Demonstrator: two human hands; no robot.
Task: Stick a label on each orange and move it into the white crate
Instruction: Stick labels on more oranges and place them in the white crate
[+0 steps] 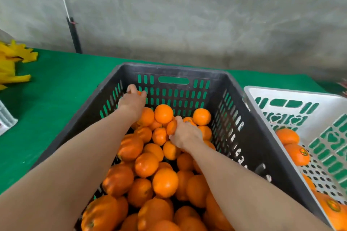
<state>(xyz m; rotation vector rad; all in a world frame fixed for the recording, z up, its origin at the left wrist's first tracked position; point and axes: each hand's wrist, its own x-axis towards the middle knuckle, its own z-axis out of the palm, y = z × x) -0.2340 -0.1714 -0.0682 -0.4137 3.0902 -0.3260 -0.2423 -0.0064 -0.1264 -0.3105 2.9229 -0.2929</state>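
Both hands are in the black slotted plastic crate. My right hand is wrapped round a small round orange, and my left hand is gripping a second orange by the far wall. The white perforated plastic crate is off to my right, so the right hand's nearer.

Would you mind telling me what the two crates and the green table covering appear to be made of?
Black crate: moulded rigid plastic, matte and scuffed, with slotted vents and a handle cutout. White crate: likewise moulded plastic, smoother, with heart-shaped perforations. Green table covering: probably felt or similar fabric, judging by its flat, fuzzy, non-reflective surface.
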